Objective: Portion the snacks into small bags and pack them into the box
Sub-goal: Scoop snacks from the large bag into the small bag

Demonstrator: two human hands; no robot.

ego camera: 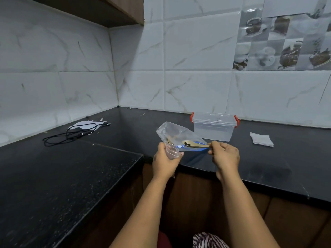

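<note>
Your left hand [165, 159] grips the near end of a clear plastic zip bag [176, 136], fingers curled round its mouth, bag tilted up and away toward the far side, held above the front edge of the black speckled stone surface [71, 176]. Your right hand [224, 156] pinches the handle of a light wooden spoon [194, 144], fingers closed on it, spoon bowl pointing left and lying right at the bag, with a few small dark snack pieces [187, 144] sitting in the bowl. Can't tell whether the spoon bowl is inside the bag or just behind its film. A blue-rimmed round item [198, 149] lies under the spoon, mostly hidden, can't tell what it is. Clear plastic storage box with red side clips [214, 126] stands on the surface just beyond the spoon, near the far tiled wall, lid on. A stack of folded clear small bags [261, 139] lies right of the box, apart from it. Far left on the surface: a coiled black cable [71, 134] running over a white sheet of paper [86, 124].
</note>
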